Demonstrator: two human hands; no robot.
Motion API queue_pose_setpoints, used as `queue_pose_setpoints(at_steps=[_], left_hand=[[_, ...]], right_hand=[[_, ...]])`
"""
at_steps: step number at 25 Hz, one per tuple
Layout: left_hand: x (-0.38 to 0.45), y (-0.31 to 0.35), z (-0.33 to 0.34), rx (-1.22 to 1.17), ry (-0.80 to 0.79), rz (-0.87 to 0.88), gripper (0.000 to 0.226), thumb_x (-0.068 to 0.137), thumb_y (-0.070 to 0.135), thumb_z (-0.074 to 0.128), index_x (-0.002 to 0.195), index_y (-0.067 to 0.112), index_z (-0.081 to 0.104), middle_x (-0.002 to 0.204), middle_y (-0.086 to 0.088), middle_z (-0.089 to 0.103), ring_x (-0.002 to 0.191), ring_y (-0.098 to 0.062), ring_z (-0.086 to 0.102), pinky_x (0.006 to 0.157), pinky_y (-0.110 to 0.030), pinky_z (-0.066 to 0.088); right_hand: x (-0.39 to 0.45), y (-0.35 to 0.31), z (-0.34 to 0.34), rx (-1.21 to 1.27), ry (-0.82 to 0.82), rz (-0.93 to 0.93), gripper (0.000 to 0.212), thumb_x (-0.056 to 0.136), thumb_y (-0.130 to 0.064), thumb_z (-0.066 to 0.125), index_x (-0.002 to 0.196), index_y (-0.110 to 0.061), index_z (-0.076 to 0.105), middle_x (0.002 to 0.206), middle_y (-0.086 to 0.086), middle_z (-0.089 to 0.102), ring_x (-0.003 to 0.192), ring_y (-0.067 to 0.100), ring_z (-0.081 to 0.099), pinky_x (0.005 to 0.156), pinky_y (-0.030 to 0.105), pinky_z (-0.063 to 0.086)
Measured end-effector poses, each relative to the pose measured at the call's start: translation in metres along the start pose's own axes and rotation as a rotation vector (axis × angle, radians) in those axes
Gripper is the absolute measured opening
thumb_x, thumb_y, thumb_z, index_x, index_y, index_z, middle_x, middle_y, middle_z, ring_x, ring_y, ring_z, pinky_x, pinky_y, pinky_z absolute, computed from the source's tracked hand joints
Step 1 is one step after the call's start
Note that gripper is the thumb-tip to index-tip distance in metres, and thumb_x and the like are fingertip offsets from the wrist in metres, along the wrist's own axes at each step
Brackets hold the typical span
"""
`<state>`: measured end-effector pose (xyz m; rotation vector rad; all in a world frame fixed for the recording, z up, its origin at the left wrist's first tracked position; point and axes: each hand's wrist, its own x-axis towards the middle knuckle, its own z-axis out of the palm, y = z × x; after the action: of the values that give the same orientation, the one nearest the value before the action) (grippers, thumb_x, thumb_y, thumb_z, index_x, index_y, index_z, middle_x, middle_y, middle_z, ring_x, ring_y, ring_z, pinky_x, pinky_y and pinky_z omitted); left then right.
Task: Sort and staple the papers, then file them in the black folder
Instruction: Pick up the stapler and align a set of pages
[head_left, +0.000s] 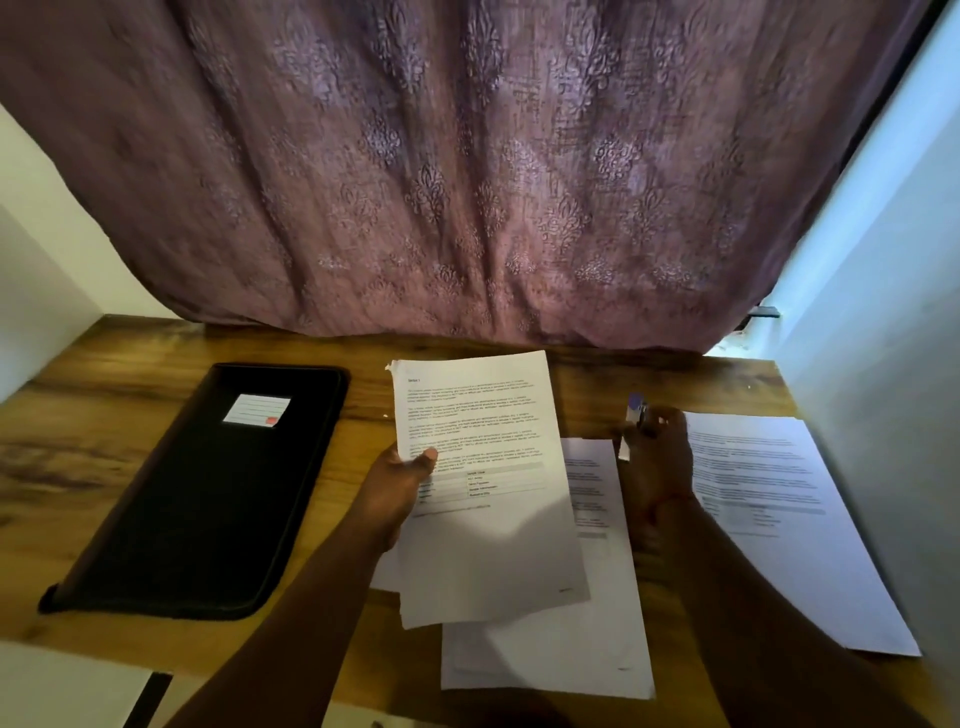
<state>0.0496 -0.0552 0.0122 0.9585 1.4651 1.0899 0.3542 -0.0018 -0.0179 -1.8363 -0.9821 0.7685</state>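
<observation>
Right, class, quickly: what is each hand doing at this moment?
Left hand: grips a sheaf of printed papers, thumb on top.
Right hand: curled round a small stapler above the desk.

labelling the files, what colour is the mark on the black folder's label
Red, in the lower right corner of the white label on the black folder, seen in the head view.

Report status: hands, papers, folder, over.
Left hand grips a paper set, lifted. Right hand holds the stapler. Black folder closed on the table's left side. More sheets lie loose at right; nothing blocking.
</observation>
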Motion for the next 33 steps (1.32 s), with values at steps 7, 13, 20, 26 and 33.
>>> queue_pose_setpoints(at_steps=[7,13,20,26,33], left_hand=[[-0.012,0.011,-0.007,0.028,-0.035,0.021,0.024,0.099,0.015,0.056,0.117,0.031,0.058,0.106,0.015,0.069,0.085,-0.005,0.07,0.06,-0.015,0.053],[-0.006,0.018,-0.02,0.074,-0.102,0.016,0.024,0.099,0.025,0.058,0.122,0.029,0.061,0.118,0.005,0.07,0.099,-0.017,0.07,0.085,-0.036,0.059],[-0.007,0.035,-0.04,0.139,-0.296,0.074,0.022,0.099,0.025,0.057,0.121,0.026,0.06,0.108,0.012,0.071,0.087,-0.002,0.071,0.066,-0.016,0.054],[-0.004,0.046,-0.059,0.218,-0.344,0.148,0.02,0.1,0.021,0.054,0.119,0.025,0.054,0.098,0.016,0.064,0.075,0.011,0.066,0.06,-0.008,0.05],[-0.004,0.05,-0.062,0.304,-0.383,0.226,0.031,0.1,0.026,0.054,0.13,0.018,0.054,0.104,0.01,0.065,0.075,0.005,0.063,0.067,-0.007,0.051]], right_hand=[[-0.023,-0.105,0.008,0.794,-0.364,0.121,0.029,0.098,-0.043,0.049,0.095,-0.018,0.063,0.075,0.002,0.062,0.061,0.014,0.058,0.057,0.028,0.043],[-0.024,-0.183,0.038,-0.377,-0.477,-0.647,0.041,0.098,-0.053,0.043,0.096,-0.018,0.067,0.084,0.007,0.062,0.075,0.019,0.057,0.071,0.031,0.042],[-0.037,-0.239,0.063,-1.165,-0.769,-0.905,0.046,0.084,-0.062,0.06,0.108,-0.024,0.07,0.099,-0.003,0.063,0.09,0.017,0.059,0.082,0.036,0.051],[-0.041,-0.257,0.068,-1.168,-0.822,-0.887,0.043,0.082,-0.055,0.068,0.114,-0.026,0.068,0.101,-0.012,0.059,0.096,0.013,0.057,0.081,0.029,0.044],[-0.046,-0.256,0.064,-1.202,-0.773,-0.888,0.042,0.081,-0.051,0.071,0.116,-0.029,0.066,0.1,-0.012,0.052,0.098,0.013,0.054,0.077,0.028,0.036]])
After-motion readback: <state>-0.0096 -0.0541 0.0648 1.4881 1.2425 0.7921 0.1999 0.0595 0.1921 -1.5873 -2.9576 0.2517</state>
